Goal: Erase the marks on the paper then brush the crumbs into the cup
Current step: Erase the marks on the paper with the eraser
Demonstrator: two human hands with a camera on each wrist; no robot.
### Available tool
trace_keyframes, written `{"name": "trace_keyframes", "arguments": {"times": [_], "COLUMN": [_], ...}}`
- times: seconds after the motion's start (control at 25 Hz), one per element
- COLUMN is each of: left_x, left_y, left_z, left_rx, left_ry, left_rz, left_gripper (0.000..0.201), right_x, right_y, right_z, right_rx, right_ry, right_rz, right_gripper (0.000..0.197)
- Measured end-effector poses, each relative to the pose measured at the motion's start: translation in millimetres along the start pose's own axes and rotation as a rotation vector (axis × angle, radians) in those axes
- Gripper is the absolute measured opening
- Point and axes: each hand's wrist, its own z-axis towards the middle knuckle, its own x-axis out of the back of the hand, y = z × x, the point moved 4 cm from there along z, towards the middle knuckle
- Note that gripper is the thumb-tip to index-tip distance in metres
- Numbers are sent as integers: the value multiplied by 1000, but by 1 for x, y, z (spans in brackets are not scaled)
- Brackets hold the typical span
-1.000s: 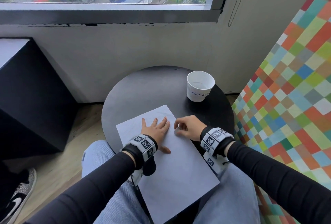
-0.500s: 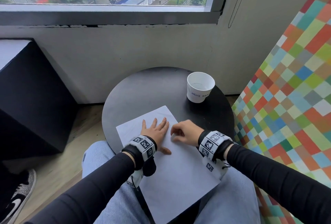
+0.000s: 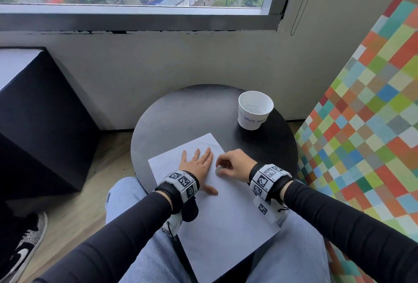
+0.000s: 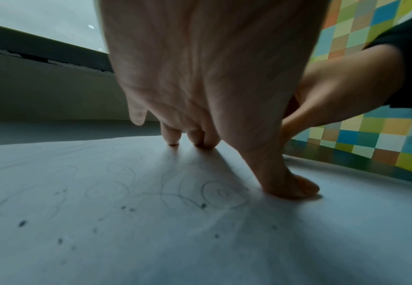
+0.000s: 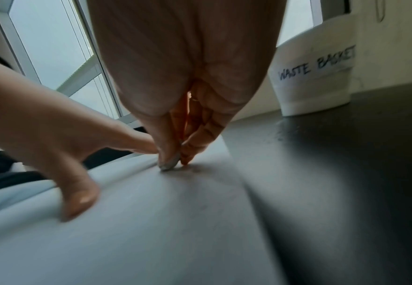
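A white sheet of paper [image 3: 226, 215] lies on the round black table [image 3: 181, 115] and hangs over its near edge onto my lap. My left hand [image 3: 199, 160] presses flat on the paper's far part, fingers spread. Faint pencil loops [image 4: 212, 190] and dark eraser crumbs [image 4: 21, 223] show on the paper under it. Just to the right, my right hand [image 3: 220, 166] is curled, its thumb and fingers pinching a small greyish eraser [image 5: 168, 165] against the paper near its right edge. The white paper cup [image 3: 254, 110], lettered WASTE BASKET, stands upright at the table's far right.
A wall with a window sill rises behind the table. On the right stands a panel of coloured squares [image 3: 362, 124], close to the table's edge. A black box [image 3: 34, 124] sits on the floor to the left. A shoe [image 3: 24, 255] shows at the lower left.
My right hand has slid a little toward my left hand across the paper, still pinching the eraser. The left hand has stayed flat in place.
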Motion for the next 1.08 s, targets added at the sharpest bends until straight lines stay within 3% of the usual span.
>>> {"name": "trace_keyframes", "arguments": {"times": [0.08,0.2,0.32,0.44,0.56,0.72,0.92,1.08], "left_x": [0,-1,-3,-4,-4,-4,-4,-3], "left_y": [0,0,-3,-5,-5,-5,-5,-5], "left_z": [0,-1,1,1,2,2,-1,-1], "left_rx": [0,-4,1,7,4,4,9,14], "left_ry": [8,22,33,33,32,26,31,30], "left_rz": [-2,-12,-30,-48,-37,-46,-42,-39], "left_gripper": [126,127,130,133,133,133,132,132], "right_x": [3,-4,0,-6,3,-7,9,10], "right_y": [2,-3,2,-1,5,-4,17,18], "right_z": [1,1,3,5,8,4,11,2], "right_rx": [-18,25,-40,0,-61,-6,-141,-117], "right_ry": [54,-21,98,16,104,-6,160,193], "right_rz": [6,4,37,30,28,17,70,92], "right_gripper": [13,12,10,10,10,12,9,6]}}
